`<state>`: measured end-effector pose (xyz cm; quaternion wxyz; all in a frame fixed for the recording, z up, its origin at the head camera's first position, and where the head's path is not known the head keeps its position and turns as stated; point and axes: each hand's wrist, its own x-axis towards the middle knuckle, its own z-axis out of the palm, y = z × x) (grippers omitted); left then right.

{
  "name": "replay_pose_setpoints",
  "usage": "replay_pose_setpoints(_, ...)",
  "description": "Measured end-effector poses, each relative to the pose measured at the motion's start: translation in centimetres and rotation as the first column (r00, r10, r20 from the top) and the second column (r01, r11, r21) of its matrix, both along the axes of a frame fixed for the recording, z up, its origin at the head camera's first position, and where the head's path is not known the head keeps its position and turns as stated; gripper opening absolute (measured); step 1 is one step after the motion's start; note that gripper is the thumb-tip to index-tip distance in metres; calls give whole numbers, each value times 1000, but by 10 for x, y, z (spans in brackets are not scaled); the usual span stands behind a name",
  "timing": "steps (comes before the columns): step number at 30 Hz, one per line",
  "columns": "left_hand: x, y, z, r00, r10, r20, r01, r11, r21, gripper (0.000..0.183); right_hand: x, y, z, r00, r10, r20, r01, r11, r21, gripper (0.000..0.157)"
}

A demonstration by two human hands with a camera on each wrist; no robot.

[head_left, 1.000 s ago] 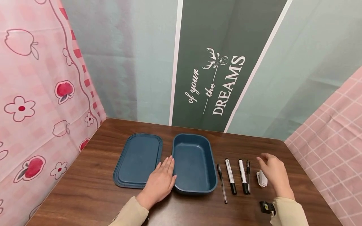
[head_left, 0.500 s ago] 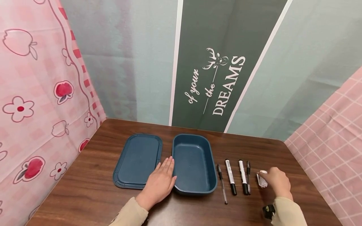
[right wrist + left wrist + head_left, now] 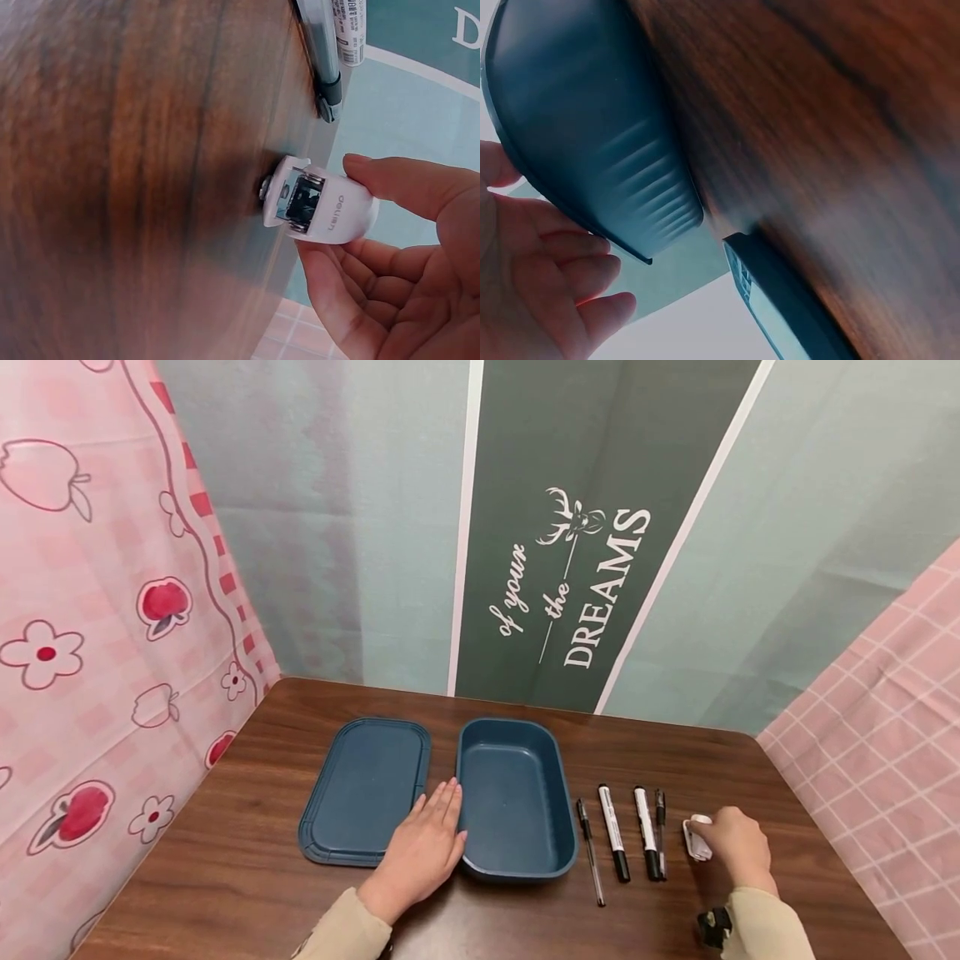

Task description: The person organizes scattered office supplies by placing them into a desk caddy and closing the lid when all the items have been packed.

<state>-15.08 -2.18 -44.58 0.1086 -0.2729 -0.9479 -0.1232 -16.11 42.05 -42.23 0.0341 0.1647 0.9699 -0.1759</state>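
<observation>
White stapler [image 3: 339,210] (marked "deli…") is pinched in the right-hand grip [image 3: 742,845].

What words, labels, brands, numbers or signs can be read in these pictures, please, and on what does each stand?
"of your": the backdrop
"the": the backdrop
"DREAMS": the backdrop
"deli", then characters too blurred to read surely: the stapler
Small print on the left marker and right marker: too small to read.
No number can be read.
</observation>
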Motion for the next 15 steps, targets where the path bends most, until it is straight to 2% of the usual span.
replay_pose_setpoints(8,-2,0,0,999,-13,-34,13,1000,7,54,1,1,-1,999,4,-35,-4,1000,12,45)
replay_pose_setpoints(15,-2,1,-1,1000,-8,-28,8,1000,11,54,2,5,-3,999,9,-46,-9,1000,6,47)
